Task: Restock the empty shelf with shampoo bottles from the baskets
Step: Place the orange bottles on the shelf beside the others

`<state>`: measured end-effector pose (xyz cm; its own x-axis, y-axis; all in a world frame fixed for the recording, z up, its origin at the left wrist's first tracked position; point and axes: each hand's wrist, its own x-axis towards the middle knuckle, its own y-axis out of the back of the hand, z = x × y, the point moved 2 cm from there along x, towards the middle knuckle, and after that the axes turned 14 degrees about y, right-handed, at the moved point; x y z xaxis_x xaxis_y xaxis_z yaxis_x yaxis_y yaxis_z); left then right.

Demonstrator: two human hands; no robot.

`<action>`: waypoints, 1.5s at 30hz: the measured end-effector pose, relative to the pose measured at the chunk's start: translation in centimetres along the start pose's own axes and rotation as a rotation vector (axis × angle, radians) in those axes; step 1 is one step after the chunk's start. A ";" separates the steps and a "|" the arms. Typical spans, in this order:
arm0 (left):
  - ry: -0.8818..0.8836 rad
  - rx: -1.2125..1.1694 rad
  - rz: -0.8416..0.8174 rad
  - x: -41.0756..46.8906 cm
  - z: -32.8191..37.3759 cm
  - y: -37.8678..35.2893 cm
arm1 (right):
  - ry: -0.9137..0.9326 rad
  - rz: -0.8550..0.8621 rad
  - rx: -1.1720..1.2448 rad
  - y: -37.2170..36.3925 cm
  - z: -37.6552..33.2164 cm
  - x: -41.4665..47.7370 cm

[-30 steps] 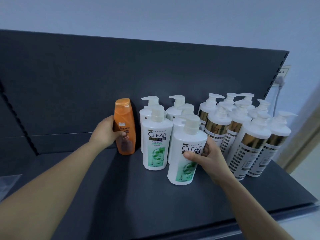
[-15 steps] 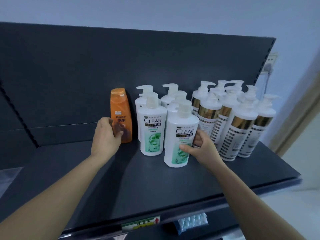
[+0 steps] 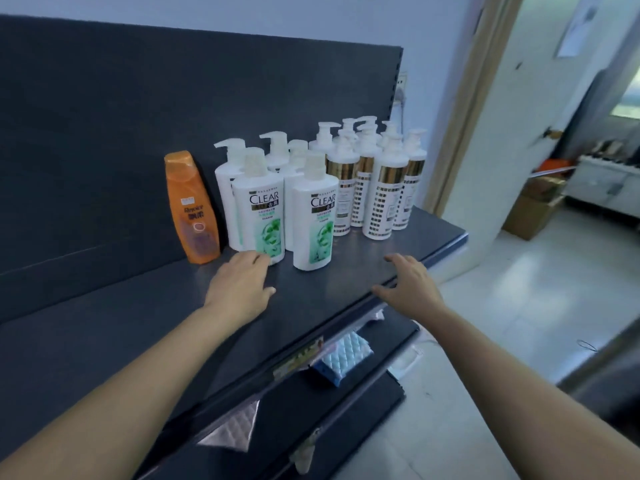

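Observation:
An orange shampoo bottle (image 3: 192, 209) stands upright against the dark back panel of the shelf (image 3: 138, 334). To its right stand several white pump bottles with green labels (image 3: 314, 216), then several white bottles with gold bands (image 3: 384, 192). My left hand (image 3: 240, 287) hovers over the shelf just in front of the green-label bottles, fingers relaxed and holding nothing. My right hand (image 3: 408, 280) is spread over the shelf's front edge, also empty and apart from every bottle.
Lower shelves (image 3: 311, 403) carry a blue-and-white packet (image 3: 343, 358) and a silver packet (image 3: 232, 429). A doorway (image 3: 571, 168) opens to the right onto a tiled floor with cardboard boxes and white cabinets.
My left hand has let go of the orange bottle and my right hand has released the front green-label bottle; both have drawn back toward me. The view has swung right.

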<state>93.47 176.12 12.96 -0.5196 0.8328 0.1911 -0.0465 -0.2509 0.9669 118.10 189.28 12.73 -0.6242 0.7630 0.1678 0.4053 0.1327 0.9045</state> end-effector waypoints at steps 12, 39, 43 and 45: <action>-0.474 -0.014 -0.021 -7.9 12.1 -1.0 | -0.381 -0.040 -0.170 2.6 2.9 -20.3; -1.351 -0.010 -0.404 -54.6 41.6 -8.9 | -1.216 0.009 -0.063 3.5 8.2 -76.1; -1.509 0.033 -0.433 -59.9 43.8 -11.0 | -1.330 0.029 0.007 1.6 8.2 -80.8; -1.586 0.050 -0.446 -62.2 44.6 -12.1 | -1.397 0.042 0.058 0.4 8.2 -82.7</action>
<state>164.38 149.33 -3.04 0.8646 0.4811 -0.1449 0.0982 0.1210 0.9878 175.36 131.47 -4.05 0.5483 0.7541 -0.3616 0.4552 0.0936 0.8855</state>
